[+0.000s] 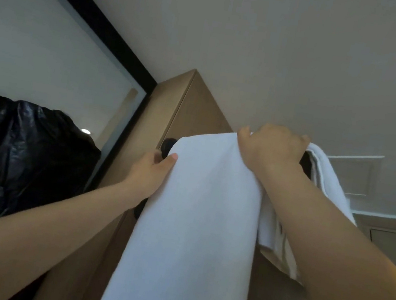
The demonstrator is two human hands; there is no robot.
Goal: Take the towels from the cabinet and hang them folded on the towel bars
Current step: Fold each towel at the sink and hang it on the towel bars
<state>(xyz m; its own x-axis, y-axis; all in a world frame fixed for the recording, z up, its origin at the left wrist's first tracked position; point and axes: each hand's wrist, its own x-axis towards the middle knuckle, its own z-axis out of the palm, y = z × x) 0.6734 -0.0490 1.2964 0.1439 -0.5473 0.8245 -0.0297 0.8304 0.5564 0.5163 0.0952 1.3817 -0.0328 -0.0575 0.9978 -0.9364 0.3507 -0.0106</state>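
Note:
A long white towel point(196, 222) hangs folded down the middle of the view, draped over a dark bar that is almost wholly hidden. My left hand point(153, 171) pinches the towel's upper left edge between thumb and fingers. My right hand point(273, 149) grips the towel's top fold, fingers curled over it. A second white towel point(322, 180) hangs just right of my right wrist, partly hidden by my arm. A black round bar mount point(168, 144) shows beside my left hand.
The tall brown wooden cabinet point(193, 107) stands right behind the towels. A black-framed mirror point(52, 49) fills the left, with a glossy black sheet point(17, 152) in its lower part. The ceiling and a white vent frame point(354, 172) lie to the right.

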